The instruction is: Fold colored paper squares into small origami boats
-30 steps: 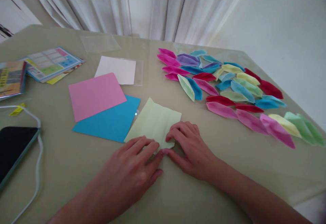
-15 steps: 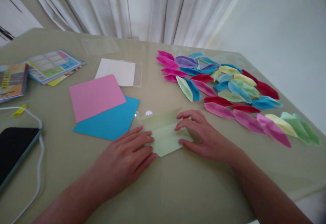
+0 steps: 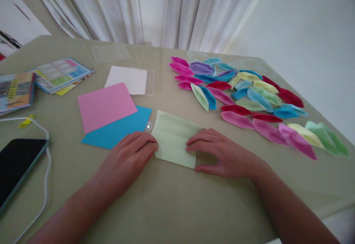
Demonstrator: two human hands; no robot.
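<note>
A light green sheet of paper [image 3: 173, 138] with faint creases across it lies on the table between my hands. My left hand [image 3: 133, 153] has its fingers drawn together at the sheet's left edge and grips it there. Over the right part rests my right hand [image 3: 222, 153], its fingertips on the paper. Its thumb is spread well apart from the fingers, by the sheet's lower right corner. Just beyond my left hand lies a blue sheet [image 3: 119, 129], partly under a pink sheet [image 3: 107, 107].
Several colourful folded paper pieces [image 3: 219, 96] lie in rows at the right. White paper [image 3: 127, 80] sits behind the pink sheet. Printed packets [image 3: 62, 73], a white cable [image 3: 46, 184] and a phone [image 3: 19, 166] are at the left. Curtains [image 3: 111, 10] hang behind the table.
The green paper has been turned and now lies flatter. My left hand has shifted to the left edge with its fingers drawn together, and my right hand has moved to the right.
</note>
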